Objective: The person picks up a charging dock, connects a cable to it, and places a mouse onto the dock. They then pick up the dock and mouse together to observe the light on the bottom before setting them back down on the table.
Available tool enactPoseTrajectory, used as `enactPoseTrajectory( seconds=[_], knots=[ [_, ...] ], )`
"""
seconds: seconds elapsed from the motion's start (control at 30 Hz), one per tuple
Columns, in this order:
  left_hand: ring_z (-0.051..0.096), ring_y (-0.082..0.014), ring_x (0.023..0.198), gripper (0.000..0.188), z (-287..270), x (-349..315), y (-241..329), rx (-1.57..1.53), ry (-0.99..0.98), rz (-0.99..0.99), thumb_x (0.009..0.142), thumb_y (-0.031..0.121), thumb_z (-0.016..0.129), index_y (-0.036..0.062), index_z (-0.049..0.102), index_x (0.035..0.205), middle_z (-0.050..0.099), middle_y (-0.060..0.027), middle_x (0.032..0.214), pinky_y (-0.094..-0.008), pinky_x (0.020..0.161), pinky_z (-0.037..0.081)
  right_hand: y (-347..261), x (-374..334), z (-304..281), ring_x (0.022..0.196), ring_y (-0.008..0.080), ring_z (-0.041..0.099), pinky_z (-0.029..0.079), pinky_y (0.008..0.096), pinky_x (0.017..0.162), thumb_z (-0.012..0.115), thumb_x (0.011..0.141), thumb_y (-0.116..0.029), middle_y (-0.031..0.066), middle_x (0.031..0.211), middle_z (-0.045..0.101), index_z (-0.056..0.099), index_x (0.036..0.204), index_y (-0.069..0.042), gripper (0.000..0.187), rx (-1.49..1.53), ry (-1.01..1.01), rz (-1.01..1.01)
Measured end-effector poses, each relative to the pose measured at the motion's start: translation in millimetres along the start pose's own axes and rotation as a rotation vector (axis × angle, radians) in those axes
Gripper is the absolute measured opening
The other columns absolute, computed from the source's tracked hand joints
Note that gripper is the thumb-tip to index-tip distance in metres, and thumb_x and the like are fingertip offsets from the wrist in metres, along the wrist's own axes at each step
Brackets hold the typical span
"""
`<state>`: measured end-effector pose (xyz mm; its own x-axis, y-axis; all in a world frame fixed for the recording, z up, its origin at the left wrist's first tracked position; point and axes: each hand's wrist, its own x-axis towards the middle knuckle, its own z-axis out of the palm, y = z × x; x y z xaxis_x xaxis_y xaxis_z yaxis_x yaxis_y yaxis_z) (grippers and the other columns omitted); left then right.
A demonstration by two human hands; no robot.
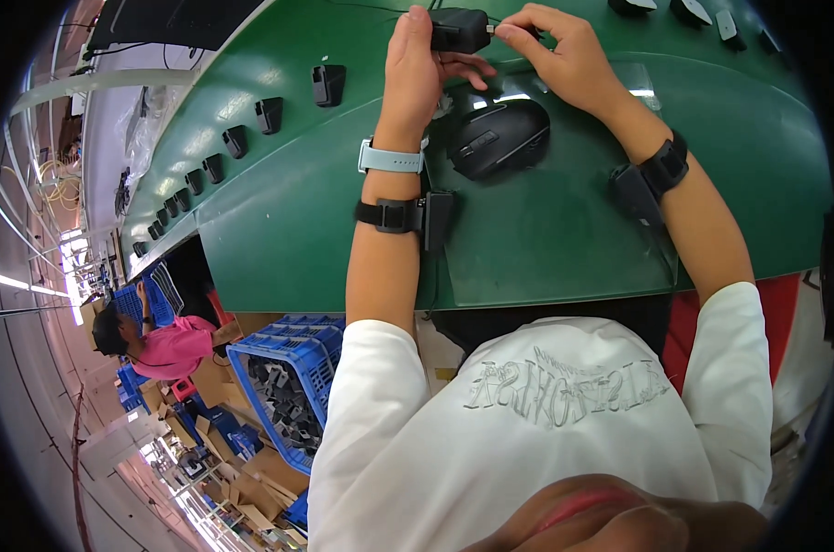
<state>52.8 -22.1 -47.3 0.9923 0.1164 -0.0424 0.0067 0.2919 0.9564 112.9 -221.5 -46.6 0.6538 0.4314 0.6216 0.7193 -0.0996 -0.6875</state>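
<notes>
wearing a pink top and dark cap, a co-worker (173,348) is at the far left, beyond a green counter (288,230). along the counter's left side runs a curved row of small black devices (235,142), spaced apart. just off its near edge, a blue crate (279,343) holds a heap of dark pieces (293,405). next, the person's left hand (411,81), with a pale blue watch band (392,158) at its wrist, is clamped on a blocky black device (460,30), held above the far part of the counter. at the device's right end is a silver-tipped plug (491,30); whether it is seated, i cannot tell. below them, a black mouse (500,138) rests on a clear sheet (546,253). the right hand (569,60) has its fingers pinched together on the plug. farther right, more small devices (691,11) line the far side.
</notes>
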Motion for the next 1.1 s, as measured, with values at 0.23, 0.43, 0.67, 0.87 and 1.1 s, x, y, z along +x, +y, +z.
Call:
enactPoseTrajectory(
  seconds=[0.23,0.43,0.67,0.87,1.1],
  knots=[
    [0.071,-0.0308,0.065,0.062,1,2,2,-0.006,-0.002,-0.003,0.112,0.046,0.031,-0.0075,0.06,0.109,0.071,-0.0202,0.091,-0.0354,0.053,0.058,-5,-3,-5,0.069,0.0209,0.063,0.049,0.0334,0.064,0.071,0.094,-0.013,0.0129,0.081,0.068,0.072,0.092,0.001,0.014,0.003,-0.024,-0.01],
    [0.07,-0.0289,0.063,0.063,-9,3,4,0.044,-0.007,-0.023,0.112,0.046,0.03,-0.0076,0.063,0.106,0.072,-0.0189,0.087,-0.0323,0.052,0.057,4,-4,3,0.069,0.019,0.062,0.048,0.0326,0.064,0.071,0.094,-0.014,0.0131,0.08,0.068,0.072,0.093,0.001,0.016,0.119,-0.04,0.095],
    [0.069,-0.02,0.076,0.056,-2,3,-5,0.053,0.062,0.094,0.113,0.045,0.032,-0.0016,0.062,0.109,0.07,-0.0137,0.094,-0.0324,0.065,0.056,8,-5,7,0.067,0.0166,0.06,0.047,0.0317,0.062,0.07,0.094,-0.013,0.0117,0.079,0.068,0.072,0.092,0.001,0.015,0.135,-0.029,0.121],
    [0.049,-0.0094,0.073,0.047,-18,5,-14,0.444,0.016,0.149,0.114,0.042,0.033,0.0065,0.062,0.105,0.056,-0.0004,0.084,-0.026,0.066,0.041,11,-5,7,0.064,0.0086,0.053,0.043,0.0285,0.058,0.07,0.095,-0.011,0.0052,0.07,0.063,0.07,0.089,0.001,0.013,0.189,0.013,0.298],
    [0.047,-0.0084,0.072,0.043,-20,1,-8,0.451,-0.251,0.557,0.112,0.042,0.039,0.0075,0.062,0.104,0.056,0.0012,0.083,-0.0246,0.066,0.04,16,-6,7,0.062,0.007,0.052,0.043,0.0274,0.057,0.069,0.095,-0.01,0.002,0.066,0.061,0.07,0.088,0.002,0.014,0.136,-0.036,0.205]
  ],
)
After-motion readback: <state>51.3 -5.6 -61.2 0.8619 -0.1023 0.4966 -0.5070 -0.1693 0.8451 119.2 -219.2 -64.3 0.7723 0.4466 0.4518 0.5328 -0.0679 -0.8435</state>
